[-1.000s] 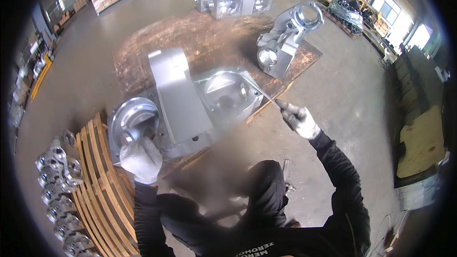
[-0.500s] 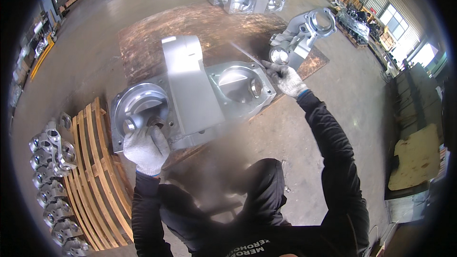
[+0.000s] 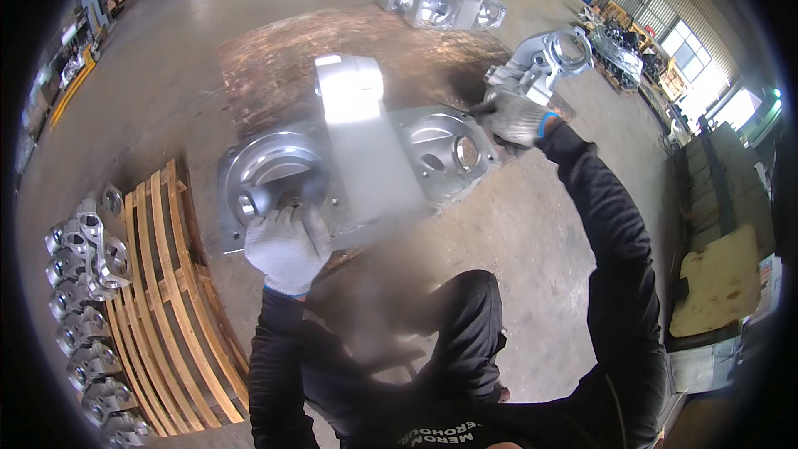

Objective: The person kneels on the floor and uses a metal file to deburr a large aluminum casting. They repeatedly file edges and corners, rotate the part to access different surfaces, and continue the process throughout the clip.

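The left hand (image 3: 288,248), in a white knit glove, curls its fingers (image 3: 293,218) over the rim of a round bore in one large metal casting (image 3: 357,158), smooth and silvery, lying on the concrete floor (image 3: 166,75). The right hand (image 3: 514,116), gloved too, closes on the casting's far edge; whether it pinches anything I cannot tell. Two more castings (image 3: 544,58) lie beyond, beside one wooden pallet (image 3: 166,299).

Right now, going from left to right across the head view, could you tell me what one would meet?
Row of small metal castings → wooden pallet → left hand on the big metal casting → right hand → yellowish slab.
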Demonstrator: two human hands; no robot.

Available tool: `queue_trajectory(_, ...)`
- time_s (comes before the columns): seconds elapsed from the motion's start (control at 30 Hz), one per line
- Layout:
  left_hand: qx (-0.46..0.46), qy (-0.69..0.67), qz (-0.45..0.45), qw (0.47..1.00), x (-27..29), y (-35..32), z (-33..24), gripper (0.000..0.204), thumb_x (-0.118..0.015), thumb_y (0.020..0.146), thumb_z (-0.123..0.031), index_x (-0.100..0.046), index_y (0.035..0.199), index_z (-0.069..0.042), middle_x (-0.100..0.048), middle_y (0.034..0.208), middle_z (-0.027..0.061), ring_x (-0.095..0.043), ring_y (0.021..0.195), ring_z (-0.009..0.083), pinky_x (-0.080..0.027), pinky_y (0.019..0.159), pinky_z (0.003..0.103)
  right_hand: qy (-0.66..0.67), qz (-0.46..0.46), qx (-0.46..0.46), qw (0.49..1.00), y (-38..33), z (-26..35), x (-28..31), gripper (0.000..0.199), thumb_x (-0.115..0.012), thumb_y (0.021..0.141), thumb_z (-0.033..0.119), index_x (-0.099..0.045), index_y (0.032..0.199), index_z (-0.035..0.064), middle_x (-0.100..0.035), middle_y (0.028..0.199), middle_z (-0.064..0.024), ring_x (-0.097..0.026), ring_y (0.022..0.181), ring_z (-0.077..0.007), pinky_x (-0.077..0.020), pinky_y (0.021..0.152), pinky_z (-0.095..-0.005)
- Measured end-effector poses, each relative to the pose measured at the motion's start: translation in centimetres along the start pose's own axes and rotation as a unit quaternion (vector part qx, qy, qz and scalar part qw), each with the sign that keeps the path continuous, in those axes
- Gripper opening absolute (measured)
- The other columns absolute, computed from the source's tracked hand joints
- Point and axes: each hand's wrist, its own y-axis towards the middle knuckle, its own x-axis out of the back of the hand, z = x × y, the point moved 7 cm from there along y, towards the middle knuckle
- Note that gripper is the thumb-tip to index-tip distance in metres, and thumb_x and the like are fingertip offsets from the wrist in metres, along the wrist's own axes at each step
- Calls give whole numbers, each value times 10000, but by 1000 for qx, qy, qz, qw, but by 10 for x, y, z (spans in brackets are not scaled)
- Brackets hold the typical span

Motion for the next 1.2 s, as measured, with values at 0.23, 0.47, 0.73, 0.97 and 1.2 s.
queue_trajectory(0.23,10,13,29,999,-3,-2,4,254,-581,945,-197,-692,734,-110,-637,645,93,-614,563,315,-463,565,444,-215,-52,159,962,32,14,-20,305,-529,940,207,-757,1077,58,-741,774,-135,-713,573,-219,-573,547,-382)
queue_trajectory(0.47,22,16,29,999,-3,-2,4,294,-586,936,-182,-634,655,-113,-615,605,86,-609,544,305,-469,557,441,-234,-55,80,967,27,54,-26,315,-655,877,279,-760,1066,51,-751,992,-193,-736,927,-342,-565,836,-428)
queue_trajectory(0.73,19,6,-5,1000,0,0,4,322,-607,925,-163,-614,608,-109,-601,585,106,-592,506,320,-461,519,453,-125,-138,174,967,2,110,-29,221,-599,887,199,-763,981,83,-751,957,-207,-725,923,-410,-569,819,-475)
queue_trajectory(0.97,8,6,-45,999,14,4,-6,345,-633,918,-184,-606,588,-89,-584,547,126,-587,481,331,-463,505,456,-91,-140,147,975,-34,120,-37,274,-561,903,181,-703,1052,2,-710,976,-251,-685,959,-431,-532,855,-509)
queue_trajectory(1.2,10,15,-77,997,18,2,-5,380,-684,899,-241,-581,565,-94,-571,538,135,-595,488,330,-471,515,449,-109,-79,23,991,-50,99,-5,482,-701,903,483,-771,1115,55,-743,851,-216,-742,817,-370,-574,755,-445)
